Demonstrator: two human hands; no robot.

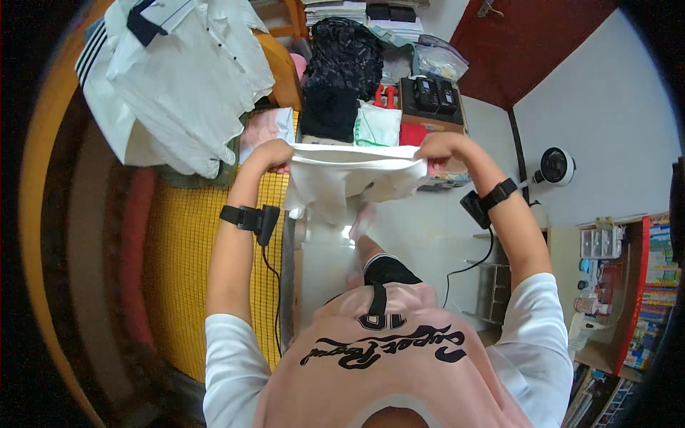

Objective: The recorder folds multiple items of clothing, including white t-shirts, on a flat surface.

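Note:
Stretched out in front of me hangs a pair of white shorts [325, 182], held up by the waistband. My left hand [273, 155] is closed on one end of the band and my right hand [440, 146] grips the other. Between them the waist opening gapes slightly, and the lower part hangs loose in folds. Just behind my left hand lies a folded pink and white garment [265, 128] on the yellow mat [207, 235]. A folded white cloth with green trim [378, 125] sits beyond the shorts. Each forearm wears a black strap with a small device.
White shirts [193, 78] are heaped at the far left over a wooden bed frame [280, 60]. Black clothing [342, 60] and a box with black items [432, 100] stand at the back. To the right are a white fan [555, 166] and a bookshelf [642, 299]. Cables hang from both forearm devices.

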